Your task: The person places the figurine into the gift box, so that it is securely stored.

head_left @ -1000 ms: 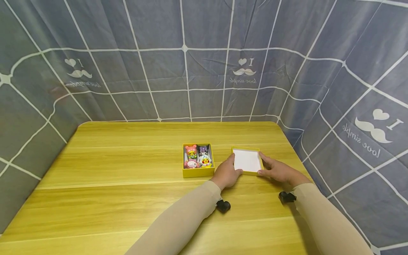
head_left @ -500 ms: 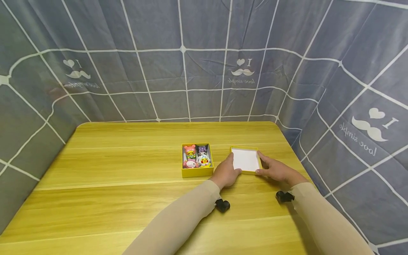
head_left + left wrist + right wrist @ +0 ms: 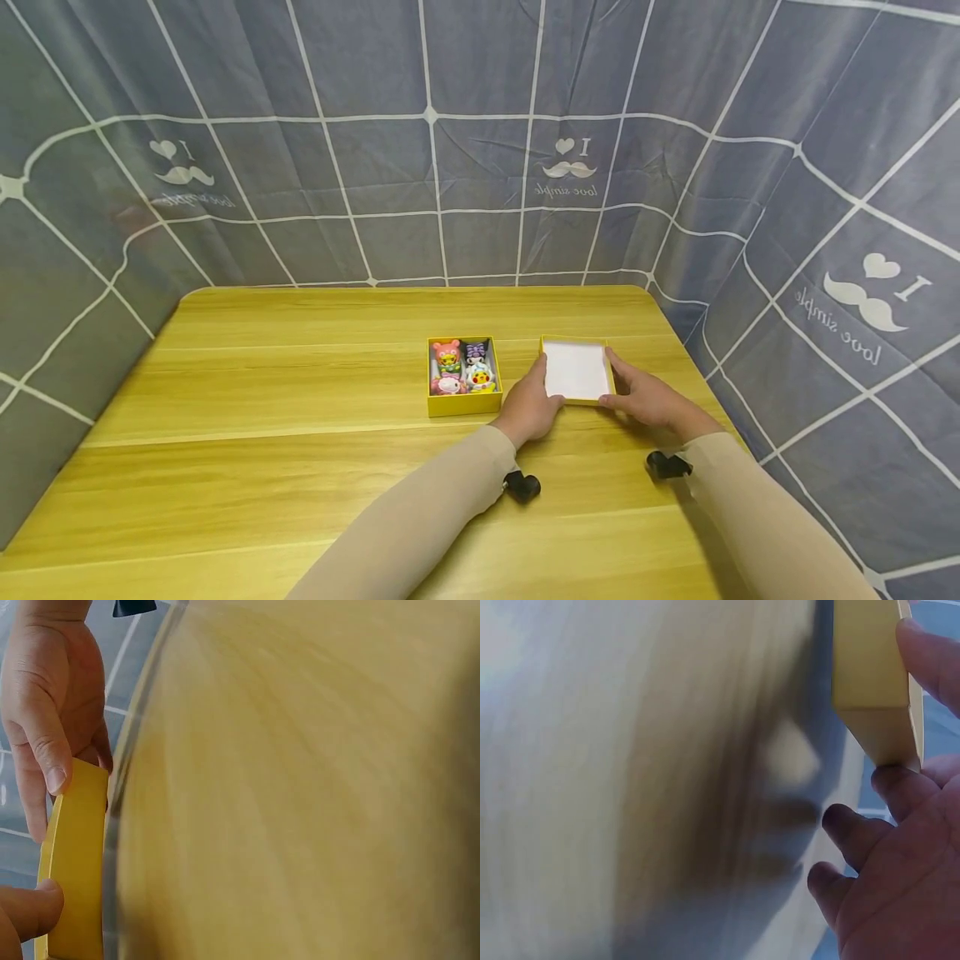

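Note:
A shallow yellow box lid (image 3: 577,371) faces up with its white inside, to the right of the yellow box (image 3: 465,405). My left hand (image 3: 527,407) holds its left side, thumb at the near edge. On the opposite side my right hand (image 3: 651,402) grips it between thumb and fingers. In the right wrist view a shadow of the hand falls on the table beside the lid (image 3: 870,667). Several small cartoon figures sit in the open box, among them a pink bear-eared one (image 3: 447,356) and a white-hooded yellow one (image 3: 481,378).
Everything is on a wood-grain table (image 3: 300,467). A grey curtain (image 3: 480,183) with white grid lines hangs behind it and along both sides. Dark wrist-camera mounts (image 3: 522,487) stick out by both cuffs.
Both hands have shifted the lid slightly; its edges sit a little higher in the head view and it looks straighter. The box with figures has stayed in place on the table.

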The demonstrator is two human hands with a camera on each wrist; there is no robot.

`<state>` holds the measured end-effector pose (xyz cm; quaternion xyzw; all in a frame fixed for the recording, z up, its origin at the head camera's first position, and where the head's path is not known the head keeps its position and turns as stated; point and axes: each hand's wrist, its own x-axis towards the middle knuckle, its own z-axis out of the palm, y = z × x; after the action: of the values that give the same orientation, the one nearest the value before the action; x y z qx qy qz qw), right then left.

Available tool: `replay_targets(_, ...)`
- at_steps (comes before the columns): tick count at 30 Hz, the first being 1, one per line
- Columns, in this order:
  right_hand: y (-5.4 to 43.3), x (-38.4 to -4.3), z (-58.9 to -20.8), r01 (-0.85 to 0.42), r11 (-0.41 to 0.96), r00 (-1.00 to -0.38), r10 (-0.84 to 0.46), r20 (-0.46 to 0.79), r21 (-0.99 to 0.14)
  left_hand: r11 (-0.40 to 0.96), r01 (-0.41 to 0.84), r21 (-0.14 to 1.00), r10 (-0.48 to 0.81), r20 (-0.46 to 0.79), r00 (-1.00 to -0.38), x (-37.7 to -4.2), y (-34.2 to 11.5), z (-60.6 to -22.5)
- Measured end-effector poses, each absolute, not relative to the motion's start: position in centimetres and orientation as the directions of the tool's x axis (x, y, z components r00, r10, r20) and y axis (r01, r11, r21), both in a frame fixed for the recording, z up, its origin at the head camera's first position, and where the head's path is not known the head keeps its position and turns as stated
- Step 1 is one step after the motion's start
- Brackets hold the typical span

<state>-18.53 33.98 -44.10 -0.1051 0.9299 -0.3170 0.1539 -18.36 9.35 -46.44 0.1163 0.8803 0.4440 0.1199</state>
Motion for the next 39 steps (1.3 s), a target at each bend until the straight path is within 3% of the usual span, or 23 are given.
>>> replay_targets(7,33.5,-18.3,-42.7,-0.104,0.735,-0.936,-0.301,-0.184,-0.670,0.534,0.106,0.839,0.300,-0.071,-0.951,-18.3,9.2,-45.5)
replay_targets(15,33.3,-17.9,-41.2,-0.145,0.744,-0.939,-0.311,-0.146,-0.652,0.503,0.113,0.857,0.288,-0.043,-0.957,-18.0,8.9,-43.5)
replay_targets(22,32.7,-17.8,-40.1,-0.151,0.670,-0.931,-0.343,-0.123,-0.727,0.486,0.119,0.866,0.292,-0.032,-0.956,-18.0,8.0,-42.0)
replay_targets(39,29.2,-17.6,-37.9,-0.198,0.638,-0.922,-0.379,-0.080,-0.744,0.470,0.115,0.875,0.316,-0.044,-0.948,-17.4,2.4,-38.7)
